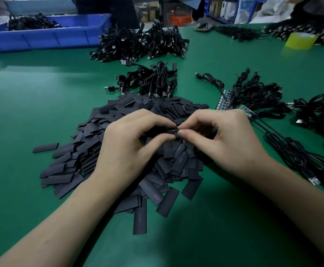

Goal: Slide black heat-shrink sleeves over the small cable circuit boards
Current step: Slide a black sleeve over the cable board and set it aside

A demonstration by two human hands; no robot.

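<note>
Two hands meet over the pile of sleeves (64, 170) in the middle of the green table (22, 93). Between them one black sleeve (167, 130) lies with its long axis running 9 to 3 o'clock. Thumb and forefinger of the left hand (130, 149) are curled and pinch its 9 o'clock part. Those of the right hand (226, 143) pinch at its 3 o'clock end; whether a board sits between them too is hidden. A thin cable (294, 151) trails from behind the right hand toward 4 o'clock, so I judge the board must enter from the right side, pushed toward 9 o'clock. Spare boards (224, 101) lie at 12 o'clock of the right hand. Both palms face down, and the forearms come in from 7 and 5 o'clock
</note>
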